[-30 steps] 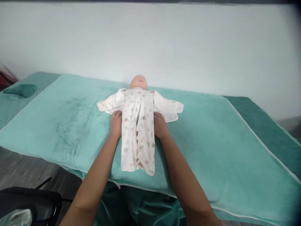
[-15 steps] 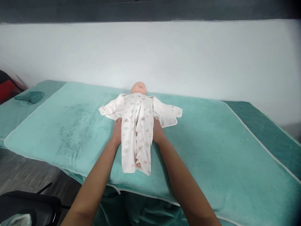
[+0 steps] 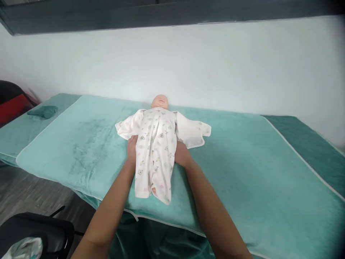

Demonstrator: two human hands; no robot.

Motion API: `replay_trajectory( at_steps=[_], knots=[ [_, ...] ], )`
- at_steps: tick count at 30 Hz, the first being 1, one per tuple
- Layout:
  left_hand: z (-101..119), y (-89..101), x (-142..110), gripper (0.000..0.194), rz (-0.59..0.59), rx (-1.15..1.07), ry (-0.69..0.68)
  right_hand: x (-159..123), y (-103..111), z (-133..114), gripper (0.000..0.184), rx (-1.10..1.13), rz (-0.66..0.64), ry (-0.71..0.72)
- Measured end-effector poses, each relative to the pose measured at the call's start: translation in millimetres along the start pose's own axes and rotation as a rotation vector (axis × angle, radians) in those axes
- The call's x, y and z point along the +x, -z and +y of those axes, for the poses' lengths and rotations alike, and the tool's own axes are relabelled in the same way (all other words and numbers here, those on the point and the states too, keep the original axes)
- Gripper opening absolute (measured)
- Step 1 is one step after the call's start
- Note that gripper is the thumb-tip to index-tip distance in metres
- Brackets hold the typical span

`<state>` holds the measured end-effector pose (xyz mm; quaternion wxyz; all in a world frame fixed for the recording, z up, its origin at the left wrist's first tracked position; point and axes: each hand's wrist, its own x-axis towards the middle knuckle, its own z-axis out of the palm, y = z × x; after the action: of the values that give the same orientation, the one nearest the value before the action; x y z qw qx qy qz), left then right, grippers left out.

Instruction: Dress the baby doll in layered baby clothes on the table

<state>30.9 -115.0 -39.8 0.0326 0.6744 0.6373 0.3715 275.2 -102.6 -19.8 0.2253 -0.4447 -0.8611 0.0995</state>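
Note:
A baby doll (image 3: 160, 101) lies on its back on a teal towel (image 3: 81, 144), head toward the wall. It wears a white printed sleepsuit (image 3: 154, 151), sleeves spread out to both sides. My left hand (image 3: 132, 151) presses against the doll's left flank, fingers tucked partly under the cloth. On the other flank, my right hand (image 3: 182, 154) cups the body. Both hands grip the doll's torso through the sleepsuit, and the legs hang loosely toward me.
The towel covers a padded table with a darker green cover (image 3: 309, 144) showing at the right. A small green cloth (image 3: 42, 111) lies at the far left. A black chair (image 3: 35, 230) stands at lower left. A white wall runs behind the table.
The doll's lower body has shifted slightly left and lifted a little between my hands. The camera has tilted up, showing more wall.

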Motion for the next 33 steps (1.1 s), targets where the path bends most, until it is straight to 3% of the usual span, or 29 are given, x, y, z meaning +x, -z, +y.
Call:
replay_trajectory(
  at_steps=[4,9,14,17,20,22,24,28,31,33],
  knots=[
    [0,13.0,-17,0.015,0.003,0.042,-0.014,0,-3,2,0.021,-0.058,-0.051,-0.046],
    [3,32.2,-49,0.018,-0.018,0.145,-0.153,-11,6,2,0.02,-0.06,-0.046,-0.058],
    [3,40.5,-62,0.021,-0.03,0.1,-0.171,-29,19,-5,0.027,0.166,0.033,-0.104],
    [7,41.6,-64,0.025,0.003,0.021,-0.102,-37,22,-8,0.033,0.303,0.126,-0.169],
    [10,43.1,-64,0.023,0.054,-0.061,-0.021,-41,23,6,0.033,0.387,0.34,-0.326],
    [7,46.2,-61,0.025,0.118,-0.1,0.045,-44,24,25,0.034,0.31,0.512,-0.463],
    [-3,51.6,-54,0.026,0.178,-0.138,0.138,-47,27,46,0.039,0.131,0.605,-0.607],
    [-36,64.7,-28,0.024,0.189,-0.117,0.359,-52,31,68,0.039,-0.088,0.512,-0.789],
    [-54,68.5,-9,0.032,0.138,-0.04,0.471,-53,33,66,0.026,-0.017,0.378,-0.851],
    [-57,66.4,-2,0.036,0.113,0.016,0.477,-49,35,63,0.021,0.132,0.358,-0.878]
  ],
)
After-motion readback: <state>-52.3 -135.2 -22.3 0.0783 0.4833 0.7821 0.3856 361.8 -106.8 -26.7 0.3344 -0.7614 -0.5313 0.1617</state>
